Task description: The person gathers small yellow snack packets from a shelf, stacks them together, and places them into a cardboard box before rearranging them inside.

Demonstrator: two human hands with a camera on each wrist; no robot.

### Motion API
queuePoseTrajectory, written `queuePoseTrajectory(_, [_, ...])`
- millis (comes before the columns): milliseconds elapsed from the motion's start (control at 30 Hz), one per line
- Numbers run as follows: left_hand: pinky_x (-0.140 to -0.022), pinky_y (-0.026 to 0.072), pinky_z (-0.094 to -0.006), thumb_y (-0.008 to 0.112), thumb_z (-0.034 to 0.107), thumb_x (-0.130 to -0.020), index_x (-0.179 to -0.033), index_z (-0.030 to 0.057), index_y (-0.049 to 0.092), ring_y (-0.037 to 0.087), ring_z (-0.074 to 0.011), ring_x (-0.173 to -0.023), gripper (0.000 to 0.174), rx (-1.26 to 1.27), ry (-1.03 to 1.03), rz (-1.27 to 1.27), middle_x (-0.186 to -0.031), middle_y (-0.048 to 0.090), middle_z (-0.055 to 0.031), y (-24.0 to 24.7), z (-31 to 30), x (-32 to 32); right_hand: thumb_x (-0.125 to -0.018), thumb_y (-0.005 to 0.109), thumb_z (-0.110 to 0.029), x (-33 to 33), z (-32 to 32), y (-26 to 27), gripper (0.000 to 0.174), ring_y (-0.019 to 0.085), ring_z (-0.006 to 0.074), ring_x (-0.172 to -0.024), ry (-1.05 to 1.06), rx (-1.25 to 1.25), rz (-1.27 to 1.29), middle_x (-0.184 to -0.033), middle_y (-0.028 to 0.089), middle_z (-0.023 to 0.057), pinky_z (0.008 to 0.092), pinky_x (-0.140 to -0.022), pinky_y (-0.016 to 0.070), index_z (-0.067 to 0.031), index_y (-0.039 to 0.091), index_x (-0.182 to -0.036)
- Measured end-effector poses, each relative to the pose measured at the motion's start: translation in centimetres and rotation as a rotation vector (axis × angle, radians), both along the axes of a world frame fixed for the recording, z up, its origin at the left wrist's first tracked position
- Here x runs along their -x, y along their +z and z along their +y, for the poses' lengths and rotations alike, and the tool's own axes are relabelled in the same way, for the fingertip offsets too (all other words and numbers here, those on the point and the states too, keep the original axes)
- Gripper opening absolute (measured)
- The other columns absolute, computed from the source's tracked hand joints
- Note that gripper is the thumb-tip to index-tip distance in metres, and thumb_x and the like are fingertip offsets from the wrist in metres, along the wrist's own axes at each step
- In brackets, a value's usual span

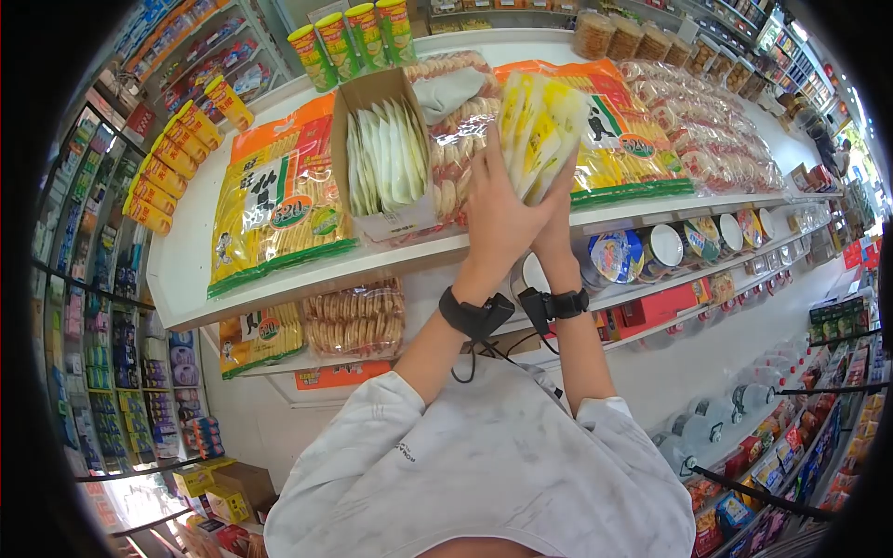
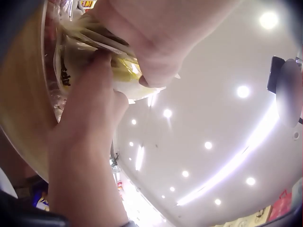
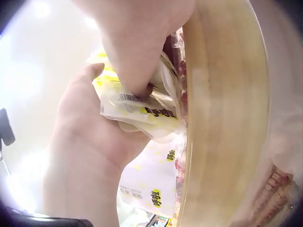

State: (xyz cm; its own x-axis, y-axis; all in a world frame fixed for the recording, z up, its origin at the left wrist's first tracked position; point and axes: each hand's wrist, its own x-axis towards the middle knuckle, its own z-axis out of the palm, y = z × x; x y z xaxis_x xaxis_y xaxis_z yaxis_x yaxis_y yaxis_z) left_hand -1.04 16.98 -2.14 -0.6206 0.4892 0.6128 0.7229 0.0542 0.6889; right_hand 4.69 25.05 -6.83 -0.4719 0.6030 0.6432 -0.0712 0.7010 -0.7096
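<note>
A bunch of flat white-and-yellow packets (image 1: 541, 126) is gripped between both hands above the shelf top. My left hand (image 1: 502, 206) holds its left side, thumb up along the packets. On the lower right side, my right hand (image 1: 556, 219) grips the same bunch, its fingers largely hidden in the head view. Through the right wrist view, the packets (image 3: 158, 116) show a barcode and black print. Just left of the hands stands an open cardboard box (image 1: 395, 223) with a row of similar packets (image 1: 386, 158) upright inside.
Large yellow-orange snack bags (image 1: 279, 205) flank the box and hands, with bagged round biscuits (image 1: 702, 130) farther right. Green chip cans (image 1: 312, 56) stand behind the box; yellow cans (image 1: 177, 153) line the left end. The shelf's front edge (image 1: 409, 256) runs below the hands, above cup tubs (image 1: 614, 256).
</note>
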Motion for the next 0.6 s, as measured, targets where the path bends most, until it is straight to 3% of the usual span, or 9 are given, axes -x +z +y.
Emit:
queuePoseTrajectory(67, [-0.104,0.0514,-0.0516,0.089,0.037,-0.081,-0.163,-0.0021,0.027,0.06,-0.0467,-0.124,0.109,0.001,-0.015,0.001,-0.137,0.054,-0.0293,0.0,-0.1,0.3,-0.086,0.083,-0.019,-0.3,-0.2,1.0,0.125,0.055,0.0405,-0.14,0.087,0.029,0.034,-0.155,0.047,0.0318,0.0452,-0.112,0.0466,-0.0006,-0.01,-0.168])
queuePoseTrajectory(167, [-0.107,0.0509,-0.0492,0.09,0.032,-0.081,-0.163,-0.0026,0.027,0.059,-0.0413,-0.132,0.109,-0.193,-0.126,-0.175,-0.145,0.052,-0.0295,-1.1,0.2,1.2,-0.086,0.08,-0.018,-0.6,-0.2,1.9,0.123,0.053,0.0439,-0.14,0.129,0.045,-0.052,-0.157,0.044,0.0335,0.0465,-0.113,0.0456,0.0033,-0.01,-0.166])
queuePoseTrajectory(267, [-0.106,0.0521,-0.0443,0.09,0.024,-0.083,-0.16,-0.003,0.032,0.061,-0.0336,-0.132,0.101,-0.318,-0.193,-0.25,-0.148,0.055,-0.0264,-2.6,0.8,2.3,-0.086,0.077,-0.018,-0.5,-0.2,2.4,0.12,0.052,0.0474,-0.141,0.175,0.062,-0.138,-0.159,0.041,0.0352,0.0477,-0.114,0.0447,0.0073,-0.01,-0.165])
queuePoseTrajectory(367, [-0.104,0.0538,-0.0403,0.086,0.018,-0.088,-0.155,-0.0034,0.038,0.065,-0.0289,-0.127,0.085,-0.41,-0.341,-0.527,-0.143,0.061,-0.0224,-1.3,0.2,2.6,-0.086,0.077,-0.016,-1.0,-0.5,2.3,0.117,0.044,0.048,-0.147,0.162,-0.067,-0.151,-0.166,0.028,0.0361,0.0473,-0.118,0.041,0.0069,-0.005,-0.166])
queuePoseTrajectory(467, [-0.102,0.0547,-0.0372,0.081,0.014,-0.093,-0.15,-0.0035,0.042,0.068,-0.0259,-0.121,0.072,-0.443,-0.303,-0.536,-0.136,0.066,-0.0187,-1.5,0.3,2.7,-0.086,0.076,-0.014,-1.5,-1.2,2.8,0.115,0.032,0.0479,-0.154,0.221,-0.038,-0.155,-0.17,0.017,0.0362,0.0465,-0.123,0.0347,0.0071,-0.003,-0.166])
queuePoseTrajectory(600, [-0.105,0.0525,-0.0372,0.076,0.014,-0.097,-0.153,-0.0017,0.038,0.064,-0.0255,-0.126,0.069,-0.427,-0.32,-0.584,-0.142,0.061,-0.0192,-1.1,-0.2,2.5,-0.087,0.075,-0.013,-1.9,-1.7,3.0,0.114,0.027,0.0467,-0.157,0.264,0.022,-0.133,-0.17,0.019,0.0354,0.0452,-0.126,0.0287,0.0064,-0.003,-0.167])
